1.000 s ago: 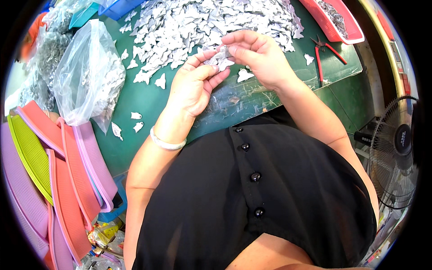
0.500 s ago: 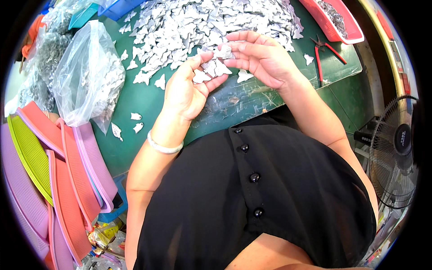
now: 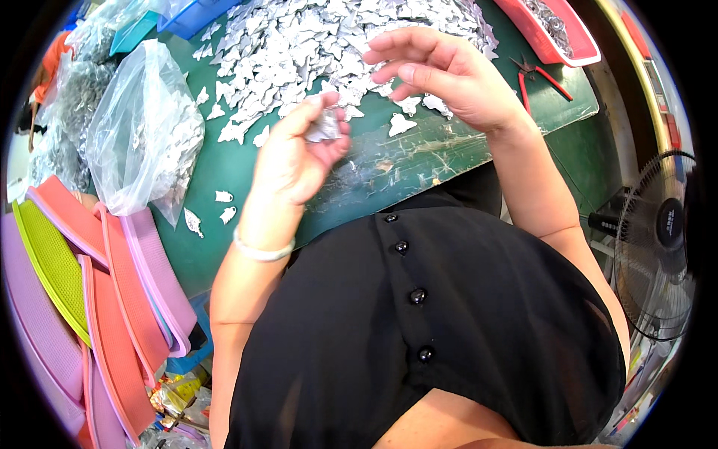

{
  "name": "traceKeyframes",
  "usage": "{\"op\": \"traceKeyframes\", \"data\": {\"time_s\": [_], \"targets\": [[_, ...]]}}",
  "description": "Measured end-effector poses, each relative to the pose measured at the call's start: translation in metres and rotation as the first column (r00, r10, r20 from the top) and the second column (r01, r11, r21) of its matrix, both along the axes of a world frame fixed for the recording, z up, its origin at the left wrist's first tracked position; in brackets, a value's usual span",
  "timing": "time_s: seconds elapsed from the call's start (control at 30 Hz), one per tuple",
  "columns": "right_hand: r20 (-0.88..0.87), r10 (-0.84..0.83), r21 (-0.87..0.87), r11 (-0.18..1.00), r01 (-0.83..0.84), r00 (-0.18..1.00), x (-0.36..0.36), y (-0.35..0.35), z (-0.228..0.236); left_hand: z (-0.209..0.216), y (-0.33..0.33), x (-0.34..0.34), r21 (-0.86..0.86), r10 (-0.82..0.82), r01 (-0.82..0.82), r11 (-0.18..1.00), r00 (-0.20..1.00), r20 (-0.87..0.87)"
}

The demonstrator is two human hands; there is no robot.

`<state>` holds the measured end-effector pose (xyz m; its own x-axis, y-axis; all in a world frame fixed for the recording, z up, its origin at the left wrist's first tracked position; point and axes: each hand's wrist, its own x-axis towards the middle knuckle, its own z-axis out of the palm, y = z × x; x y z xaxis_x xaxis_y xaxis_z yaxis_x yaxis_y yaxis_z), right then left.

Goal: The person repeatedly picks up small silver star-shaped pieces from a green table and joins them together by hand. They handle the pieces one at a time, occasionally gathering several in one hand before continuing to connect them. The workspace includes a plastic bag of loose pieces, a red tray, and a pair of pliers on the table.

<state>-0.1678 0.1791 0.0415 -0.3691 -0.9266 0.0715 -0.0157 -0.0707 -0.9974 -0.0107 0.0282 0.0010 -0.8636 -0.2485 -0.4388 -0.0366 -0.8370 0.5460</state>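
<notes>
My left hand (image 3: 298, 146) is curled around some small silver metal pieces (image 3: 324, 127), above the green tabletop (image 3: 359, 170). Just beyond it spreads a large heap of flat, silver, irregularly shaped metal pieces (image 3: 288, 49). Over the near right side of that heap, my right hand (image 3: 456, 78) has its fingers apart, and nothing shows between them. A single silver piece (image 3: 402, 124) lies on the table between the two hands. Fingers of the right hand cover part of the heap.
Red-handled pliers (image 3: 544, 78) lie at the right, beside a pink bin (image 3: 587, 57) of metal parts. A clear plastic bag (image 3: 127, 127) of silver pieces stands left, above stacked plastic baskets (image 3: 120, 329). Several loose pieces (image 3: 224, 197) lie nearby. A fan (image 3: 658, 247) stands right.
My hands have moved apart. The left hand shifted left and closed more around its pieces; the right moved right and up, away from them.
</notes>
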Motion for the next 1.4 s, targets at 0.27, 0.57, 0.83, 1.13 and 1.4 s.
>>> {"op": "traceKeyframes", "data": {"time_s": [0.27,0.57,0.83,1.13,1.4], "targets": [[-0.851,-0.031,0.11,0.965,0.237,0.524,-0.028,0.039,-0.023,0.108,-0.128,0.071,-0.789,0.286,-0.409,0.458,0.908,-0.305],[-0.949,0.06,0.137,0.962,0.237,0.308,-0.02,0.042,-0.036,0.07,-0.12,0.05,-0.613,0.283,0.072,-0.787,0.924,-0.255],[-0.956,-0.023,0.013,0.993,0.12,0.293,-0.01,0.021,-0.051,0.004,0.041,-0.027,-0.863,-0.22,0.057,-0.502,0.957,0.191],[-0.896,-0.034,0.051,0.983,0.178,0.442,-0.013,0.02,-0.054,-0.019,0.044,-0.046,-0.896,-0.16,0.09,-0.434,0.971,0.175],[-0.239,-0.087,0.194,0.972,0.135,0.967,-0.018,0.024,-0.042,-0.011,0.022,-0.041,-0.49,-0.2,0.257,0.833,0.965,0.167]]}}
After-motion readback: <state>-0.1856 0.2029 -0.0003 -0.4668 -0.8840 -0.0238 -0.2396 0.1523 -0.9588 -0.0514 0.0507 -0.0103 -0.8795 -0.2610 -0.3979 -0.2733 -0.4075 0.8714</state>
